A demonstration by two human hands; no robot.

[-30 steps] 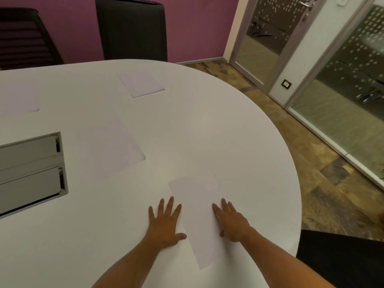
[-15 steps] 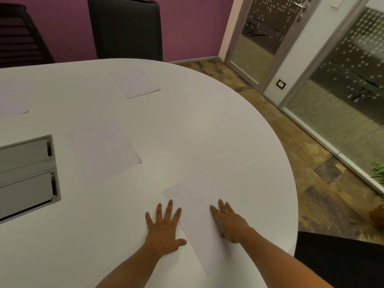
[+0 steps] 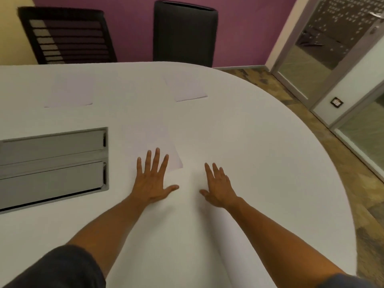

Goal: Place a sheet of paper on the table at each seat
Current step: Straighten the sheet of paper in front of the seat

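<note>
You see three flat white paper sheets on the white oval table [image 3: 259, 142]: two [image 3: 69, 92] [image 3: 186, 88] near the far edge, one [image 3: 153, 146] mid-table.

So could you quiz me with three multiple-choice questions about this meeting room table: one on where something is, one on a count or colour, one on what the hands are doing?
1. Where do the left hand's fingertips rest?
A. on the corner of a paper sheet
B. on the grey hatch
C. on a chair

2. What colour is the back wall?
A. green
B. purple
C. blue

3. How are both hands held?
A. clenched in fists
B. pinching a pen
C. flat and open, fingers spread

Answers:
1 A: the left hand has its fingertips over the corner of the nearest paper sheet, beside the grey hatch.
2 B: the wall behind the two chairs is purple.
3 C: the left hand and the right hand lie palm down on the white table, holding nothing.
</note>
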